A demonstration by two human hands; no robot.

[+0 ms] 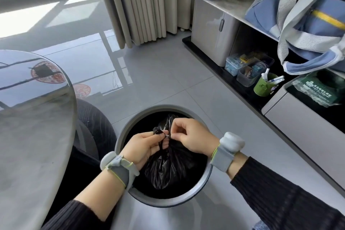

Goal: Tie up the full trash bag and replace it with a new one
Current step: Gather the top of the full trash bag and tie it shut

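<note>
A full black trash bag (168, 168) sits inside a round grey bin (123, 132) on the floor, its top gathered into a twisted neck. My left hand (143, 147) grips the neck and pinches one strand of it. My right hand (192, 136) pinches the other strand right beside it, fingertips almost touching over the bin's middle. Both wrists wear grey bands. A pack of dark bags in clear wrap (321, 89) lies on a low cabinet at the right.
A round grey table (28, 136) fills the left, with a dark chair (93, 129) beside the bin. At the right stand a low cabinet (308, 127), a green cup (265, 86), clear boxes (248, 73) and a blue bag (308, 30). Curtains (141, 5) hang behind.
</note>
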